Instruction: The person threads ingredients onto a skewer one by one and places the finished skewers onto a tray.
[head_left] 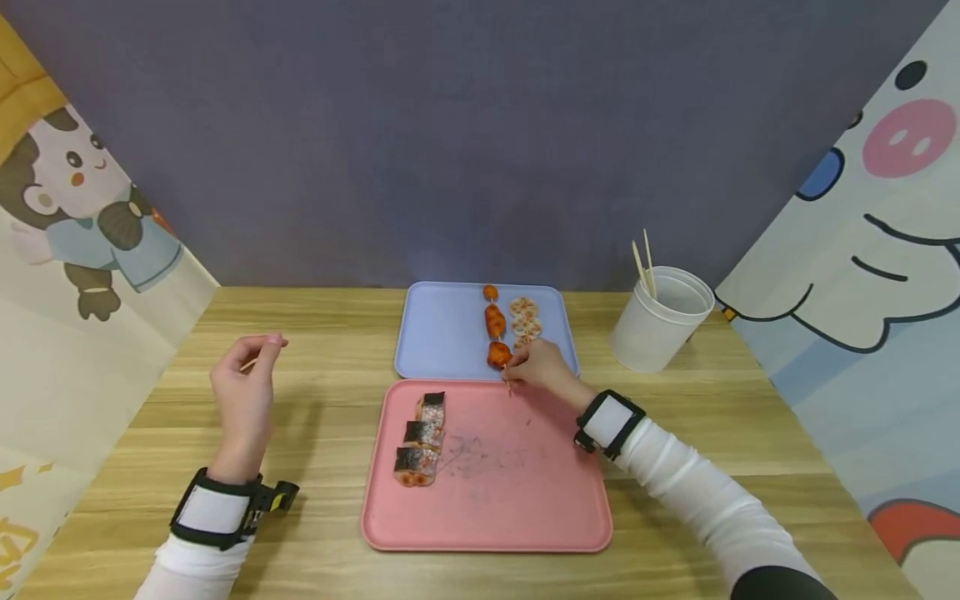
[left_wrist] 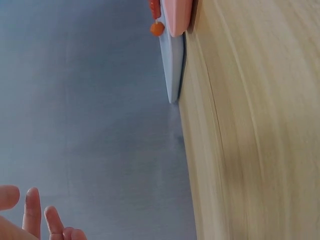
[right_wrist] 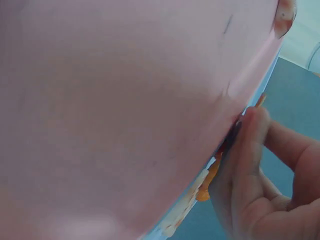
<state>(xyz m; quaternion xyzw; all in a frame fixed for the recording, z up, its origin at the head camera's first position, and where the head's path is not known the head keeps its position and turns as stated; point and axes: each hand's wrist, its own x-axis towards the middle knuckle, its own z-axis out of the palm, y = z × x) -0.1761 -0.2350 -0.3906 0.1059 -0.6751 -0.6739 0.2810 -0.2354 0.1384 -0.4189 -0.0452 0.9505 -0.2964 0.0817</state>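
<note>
My right hand [head_left: 546, 371] pinches the bare stick end of a skewer of orange-red glazed pieces [head_left: 495, 321]. The skewer points away from me over the blue tray [head_left: 446, 329], just left of a row of pale round slices with holes [head_left: 526, 313], partly hidden by the hand. In the right wrist view the stick's tip [right_wrist: 261, 100] pokes out past the thumb and fingers. My left hand [head_left: 246, 387] hovers over the left side of the table, fingers loosely bent, holding nothing.
The pink tray [head_left: 525, 508] lies in front of the blue one. At its left sits a row of dark-skinned pieces [head_left: 420, 442]. A white cup [head_left: 645, 337] with wooden sticks [head_left: 649, 265] stands at the back right. A grey wall [head_left: 480, 142] closes off the table's far edge.
</note>
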